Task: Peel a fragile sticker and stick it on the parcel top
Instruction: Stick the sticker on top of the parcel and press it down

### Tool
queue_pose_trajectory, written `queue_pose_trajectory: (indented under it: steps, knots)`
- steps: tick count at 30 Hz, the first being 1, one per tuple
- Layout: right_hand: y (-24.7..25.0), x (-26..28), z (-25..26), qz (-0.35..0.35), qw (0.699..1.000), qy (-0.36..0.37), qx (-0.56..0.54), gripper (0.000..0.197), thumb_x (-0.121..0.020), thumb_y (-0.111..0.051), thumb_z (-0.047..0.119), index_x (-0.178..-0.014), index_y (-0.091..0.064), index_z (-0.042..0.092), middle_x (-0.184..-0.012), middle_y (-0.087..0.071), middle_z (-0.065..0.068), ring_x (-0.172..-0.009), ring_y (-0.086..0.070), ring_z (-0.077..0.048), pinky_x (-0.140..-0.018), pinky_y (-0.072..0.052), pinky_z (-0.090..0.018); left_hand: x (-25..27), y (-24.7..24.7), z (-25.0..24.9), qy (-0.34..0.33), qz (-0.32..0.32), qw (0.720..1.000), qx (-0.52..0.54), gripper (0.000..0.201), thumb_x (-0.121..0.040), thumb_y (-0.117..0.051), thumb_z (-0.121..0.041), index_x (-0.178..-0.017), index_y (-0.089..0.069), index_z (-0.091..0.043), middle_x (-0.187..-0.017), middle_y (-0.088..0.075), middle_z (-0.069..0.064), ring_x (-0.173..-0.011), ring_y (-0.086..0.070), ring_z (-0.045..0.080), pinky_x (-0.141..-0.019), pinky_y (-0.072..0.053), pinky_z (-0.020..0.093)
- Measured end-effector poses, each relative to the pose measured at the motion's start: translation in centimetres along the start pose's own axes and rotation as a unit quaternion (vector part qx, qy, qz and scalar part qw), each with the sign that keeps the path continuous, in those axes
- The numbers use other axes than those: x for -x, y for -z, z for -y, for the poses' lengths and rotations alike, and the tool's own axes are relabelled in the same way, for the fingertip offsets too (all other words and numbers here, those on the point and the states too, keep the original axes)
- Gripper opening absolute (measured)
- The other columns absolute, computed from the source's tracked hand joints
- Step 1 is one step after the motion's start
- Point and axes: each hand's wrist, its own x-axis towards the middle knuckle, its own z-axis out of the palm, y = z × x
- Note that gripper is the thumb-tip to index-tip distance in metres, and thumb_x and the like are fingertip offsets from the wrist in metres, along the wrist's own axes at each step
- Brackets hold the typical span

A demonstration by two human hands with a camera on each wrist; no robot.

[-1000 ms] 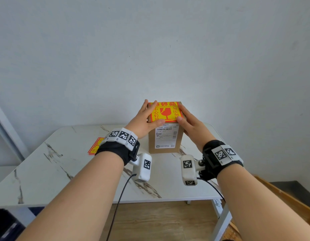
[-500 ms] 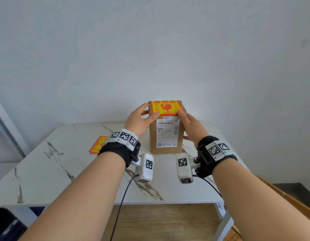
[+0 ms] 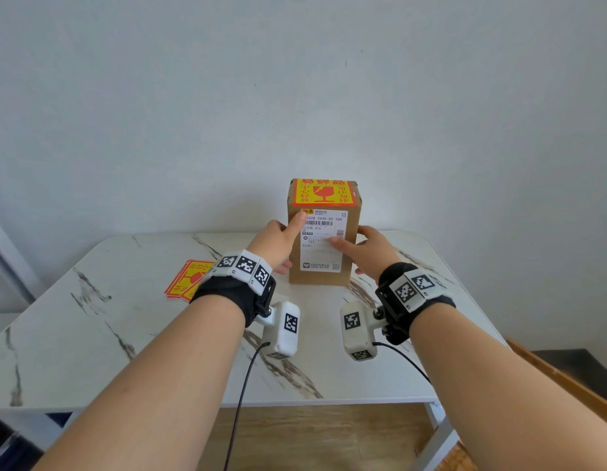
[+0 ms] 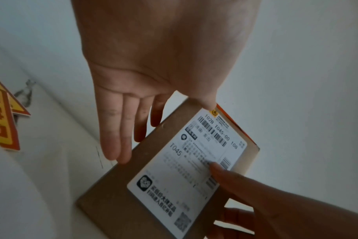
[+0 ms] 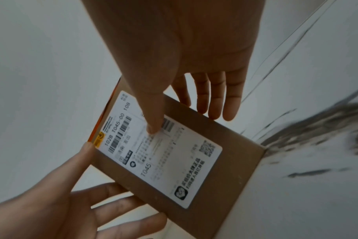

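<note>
A brown cardboard parcel [image 3: 324, 277] stands upright on the marble table, with a white shipping label [image 3: 324, 254] on its front. A red and yellow fragile sticker [image 3: 324, 193] lies flat on its top. My left hand [image 3: 281, 241] is against the parcel's left side, its fingers [image 4: 121, 129] straight and the thumb touching the front's upper left corner. My right hand [image 3: 363, 248] is at the right side with straight fingers [image 5: 215, 97]; its thumb rests on the label [image 5: 159, 145]. Neither hand holds anything else.
A small stack of red and yellow stickers [image 3: 188, 280] lies on the table [image 3: 125, 317] left of the parcel, also visible in the left wrist view [image 4: 2, 121]. A pale wall stands close behind. A wooden frame [image 3: 567, 385] is beyond the table's right edge.
Both hands have slid down from the sticker on the parcel's top to its sides and front. The parcel stays upright with the sticker on top.
</note>
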Motion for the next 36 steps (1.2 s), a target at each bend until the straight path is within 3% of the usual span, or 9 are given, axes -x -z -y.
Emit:
queue_pose_trajectory:
  steps: [5,8,10,12,18,25,30,33,36]
  knots:
    - [-1.1,-1.8,-0.2,-0.050,0.998,-0.007,-0.021,0.052,-0.089,-0.062,0.039,-0.132,-0.046,0.015,-0.117,-0.066,-0.006,-0.088,-0.062,-0.018,-0.072,-0.052,-0.031,-0.7,0.0,-0.3,-0.026,-0.022,0.999,-0.003,0.060,-0.094,-0.029,-0.060,-0.123,-0.052,-0.013,-0.103,-0.058,0.010,-0.099,-0.067,0.036,-0.088,-0.056,0.050]
    - [-1.5,-3.1,-0.2,-0.069,0.997,-0.016,-0.020,0.044,-0.092,-0.057,0.032,-0.129,-0.044,0.012,-0.115,-0.065,-0.007,-0.088,-0.060,-0.019,-0.061,-0.045,-0.024,-1.6,-0.2,-0.4,-0.036,-0.020,0.999,0.019,0.057,-0.099,-0.028,-0.051,-0.130,-0.053,-0.011,-0.099,-0.058,0.010,-0.104,-0.065,0.036,-0.095,-0.052,0.049]
    - [-1.7,-4.0,0.1,-0.072,0.997,-0.019,-0.022,0.039,-0.094,-0.054,0.029,-0.128,-0.043,0.012,-0.117,-0.064,-0.007,-0.090,-0.060,-0.020,-0.057,-0.040,-0.021,-2.4,-0.4,-0.2,-0.047,-0.024,0.998,0.025,0.055,-0.100,-0.028,-0.049,-0.127,-0.055,-0.009,-0.111,-0.062,0.014,-0.110,-0.063,0.034,-0.099,-0.048,0.049]
    - [-1.8,-4.7,0.4,-0.062,0.998,-0.019,-0.017,0.039,-0.096,-0.051,0.026,-0.131,-0.042,0.012,-0.122,-0.063,-0.008,-0.098,-0.062,-0.023,-0.060,-0.042,-0.022,-3.1,-0.6,0.1,-0.046,-0.027,0.998,0.026,0.054,-0.099,-0.028,-0.050,-0.127,-0.054,-0.012,-0.126,-0.061,0.011,-0.117,-0.059,0.031,-0.102,-0.045,0.048]
    - [-2.4,-6.0,0.8,-0.043,0.999,-0.012,0.023,0.043,-0.097,-0.046,0.023,-0.137,-0.040,0.011,-0.129,-0.061,-0.009,-0.109,-0.061,-0.027,-0.073,-0.040,-0.029,-4.0,-0.9,0.1,-0.043,-0.021,0.997,0.053,0.044,-0.102,-0.026,-0.041,-0.133,-0.047,-0.019,-0.136,-0.056,0.002,-0.124,-0.054,0.025,-0.106,-0.042,0.042]
    - [-2.1,-5.8,0.6,-0.016,0.998,-0.024,0.053,0.054,-0.096,-0.046,0.021,-0.146,-0.030,0.013,-0.142,-0.049,-0.010,-0.121,-0.055,-0.027,-0.080,-0.042,-0.029,-4.4,-1.2,0.7,-0.045,-0.005,0.999,-0.010,0.057,-0.099,-0.025,-0.049,-0.152,-0.020,-0.030,-0.155,-0.036,-0.004,-0.140,-0.038,0.025,-0.111,-0.036,0.048]
    - [-1.3,-4.4,1.0,-0.028,0.999,-0.024,0.033,0.051,-0.098,-0.046,0.027,-0.144,-0.032,0.013,-0.142,-0.049,-0.011,-0.121,-0.054,-0.027,-0.082,-0.040,-0.029,-2.9,-0.6,0.2,-0.019,-0.021,0.998,-0.056,0.060,-0.100,-0.034,-0.039,-0.153,-0.018,-0.016,-0.158,-0.030,0.005,-0.141,-0.037,0.028,-0.112,-0.037,0.044]
    - [-0.8,-2.9,1.4,-0.025,0.999,-0.017,0.038,0.044,-0.099,-0.044,0.030,-0.139,-0.041,0.012,-0.131,-0.057,-0.010,-0.108,-0.058,-0.025,-0.080,-0.041,-0.029,-1.8,0.2,0.7,-0.003,-0.021,0.992,-0.124,0.049,-0.097,-0.045,-0.021,-0.144,-0.039,-0.008,-0.144,-0.049,0.014,-0.126,-0.052,0.032,-0.104,-0.044,0.039]
    - [-0.5,-1.2,1.5,0.026,0.997,0.000,0.078,0.035,-0.098,-0.046,0.030,-0.124,-0.054,0.009,-0.102,-0.061,-0.007,-0.089,-0.060,-0.024,-0.082,-0.052,-0.038,-0.1,1.1,2.1,0.016,-0.005,0.985,-0.172,0.036,-0.091,-0.048,0.000,-0.123,-0.064,-0.009,-0.129,-0.063,0.012,-0.116,-0.060,0.031,-0.099,-0.048,0.036]
